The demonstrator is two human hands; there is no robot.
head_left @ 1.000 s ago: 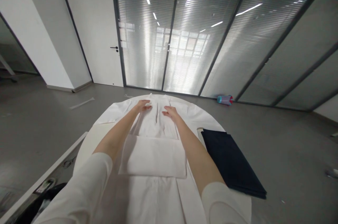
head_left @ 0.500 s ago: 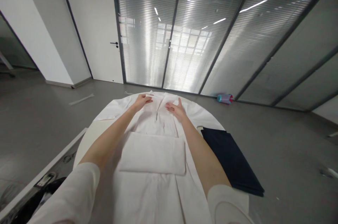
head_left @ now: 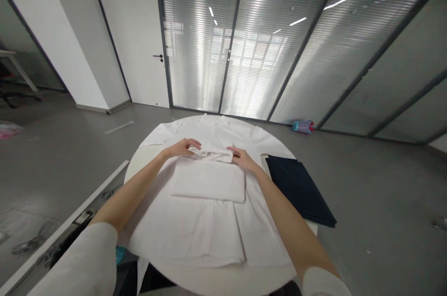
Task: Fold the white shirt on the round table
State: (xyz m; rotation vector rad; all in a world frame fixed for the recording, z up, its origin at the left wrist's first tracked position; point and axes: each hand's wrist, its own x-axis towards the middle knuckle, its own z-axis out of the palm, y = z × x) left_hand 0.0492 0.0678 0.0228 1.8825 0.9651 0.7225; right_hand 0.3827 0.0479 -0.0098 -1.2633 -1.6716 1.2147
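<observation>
1. Head view is looking down on a round white bench, which is standing on a grey floor in a bare room.
2. Glass partitions with closed blinds are running across the far side at 12 o'clock, reflecting ceiling strip lights; a white door with a dark handle is standing at 11 o'clock beside a white pillar.
3. A white shirt is lying spread flat over most of the bench, with its collar end at 12 o'clock and its hem toward 6 o'clock.
4. A folded white cloth is resting on top of the shirt near its middle.
5. A folded dark garment is lying on the bench edge at 3 o'clock, just beside the shirt.
6. A small blue and pink bottle is lying on the floor at 1 o'clock against the glass wall.
7. No readable writing or brand marks are showing anywhere.
8. The left hand is resting at the far left corner of the folded cloth, its fingers curled together, pinching a fold of white fabric.
9. The right hand is lying at the far right corner, its fingers slightly apart and pressing down on the fabric; whether they are gripping it I cannot tell.
10. Both forearms are bare, with white sleeves at the elbows.
</observation>
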